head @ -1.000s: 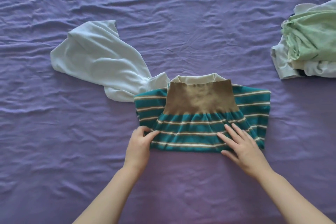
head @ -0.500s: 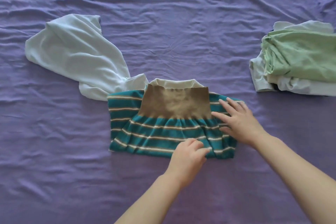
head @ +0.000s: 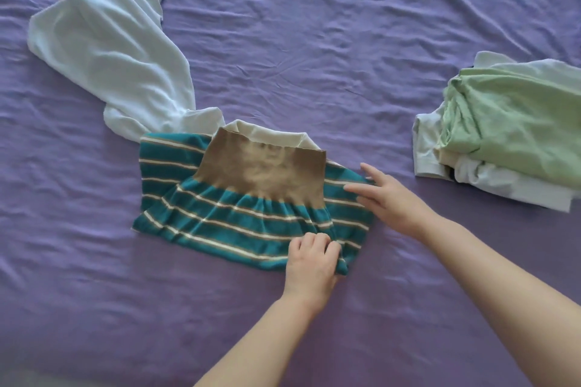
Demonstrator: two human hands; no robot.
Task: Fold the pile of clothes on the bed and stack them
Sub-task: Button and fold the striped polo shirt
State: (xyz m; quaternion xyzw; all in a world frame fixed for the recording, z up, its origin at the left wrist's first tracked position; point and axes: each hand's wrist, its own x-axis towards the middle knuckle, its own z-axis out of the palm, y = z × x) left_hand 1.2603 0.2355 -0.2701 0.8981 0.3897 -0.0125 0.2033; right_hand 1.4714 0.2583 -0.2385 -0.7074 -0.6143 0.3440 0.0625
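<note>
Left hand shifted right, pinching striped knit garment hem, right hand flat, fingers spread

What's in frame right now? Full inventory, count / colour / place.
striped garment: 1, teal with white and tan stripes and a brown band, folded, centre of bed
cream garment: 1, cream, edge showing behind the striped garment's brown band
pale blue garment: 1, pale blue, unfolded, upper left, its lower end touching the striped garment
folded stack: 1 stack, green piece on top, pale pieces under it, count unclear, right edge
bed sheet: 1, purple, wrinkled, fills the view
left hand: 1, pinches the striped garment's near right corner
right hand: 1, fingers straight, on the striped garment's right edge
</note>
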